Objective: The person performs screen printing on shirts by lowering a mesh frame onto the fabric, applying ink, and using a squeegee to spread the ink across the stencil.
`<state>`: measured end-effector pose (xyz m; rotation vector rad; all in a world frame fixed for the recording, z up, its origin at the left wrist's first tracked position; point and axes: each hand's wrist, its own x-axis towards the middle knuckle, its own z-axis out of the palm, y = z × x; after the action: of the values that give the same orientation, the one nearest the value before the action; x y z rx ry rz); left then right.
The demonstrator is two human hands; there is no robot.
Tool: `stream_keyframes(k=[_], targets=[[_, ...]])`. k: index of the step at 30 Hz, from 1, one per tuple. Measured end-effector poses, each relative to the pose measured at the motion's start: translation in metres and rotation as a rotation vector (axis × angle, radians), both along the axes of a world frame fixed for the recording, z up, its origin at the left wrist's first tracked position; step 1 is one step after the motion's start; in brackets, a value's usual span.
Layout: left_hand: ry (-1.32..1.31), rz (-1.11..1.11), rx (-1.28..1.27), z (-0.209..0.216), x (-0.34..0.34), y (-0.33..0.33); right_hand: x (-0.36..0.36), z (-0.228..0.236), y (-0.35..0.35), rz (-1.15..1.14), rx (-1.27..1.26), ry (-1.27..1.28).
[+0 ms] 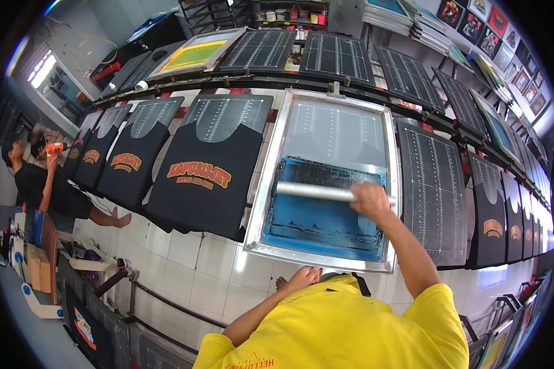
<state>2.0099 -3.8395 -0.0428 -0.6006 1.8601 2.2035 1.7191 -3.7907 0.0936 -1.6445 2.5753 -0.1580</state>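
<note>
My right hand [370, 200] is wrapped round one end of a squeegee [317, 191] with a long silver handle, which lies across a screen-printing frame [263, 184]. Black ink is smeared over the blue stencil area [317, 218] of the mesh, mostly on the far side of the squeegee. Through the pale far part of the mesh, a ruled platen shows. My left hand [305, 278] is closed just below the near edge of the frame, close to my yellow shirt; what its fingers hold, if anything, is hidden.
Black T-shirts [197, 172] with orange prints lie on platens to the left, others [491, 206] to the right. A bare ruled platen [434, 190] adjoins the frame. At far left, a person [49, 187] holds an orange heat gun [56, 147]. Another frame [197, 52] rests behind.
</note>
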Motion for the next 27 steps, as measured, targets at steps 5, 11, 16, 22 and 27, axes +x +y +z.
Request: stream_keyframes(k=[5, 11, 16, 22, 27], targets=[[-0.037, -0.04, 0.095, -0.007, 0.002, -0.004, 0.065, -0.005, 0.048, 0.079, -0.141, 0.052], [-0.133, -0.135, 0.146, 0.005, 0.001, -0.017, 0.103, -0.01, 0.065, 0.069, -0.171, 0.134], [0.134, -0.038, -0.531, 0.09, 0.014, -0.042, 0.104, -0.012, 0.067, 0.053, -0.168, 0.124], [0.337, -0.214, -1.527, 0.143, -0.028, -0.107, 0.101, -0.001, 0.063, 0.011, -0.094, 0.081], [0.314, -0.239, -1.512, 0.11, -0.033, -0.116, 0.08, -0.002, 0.104, -0.053, -0.148, 0.123]])
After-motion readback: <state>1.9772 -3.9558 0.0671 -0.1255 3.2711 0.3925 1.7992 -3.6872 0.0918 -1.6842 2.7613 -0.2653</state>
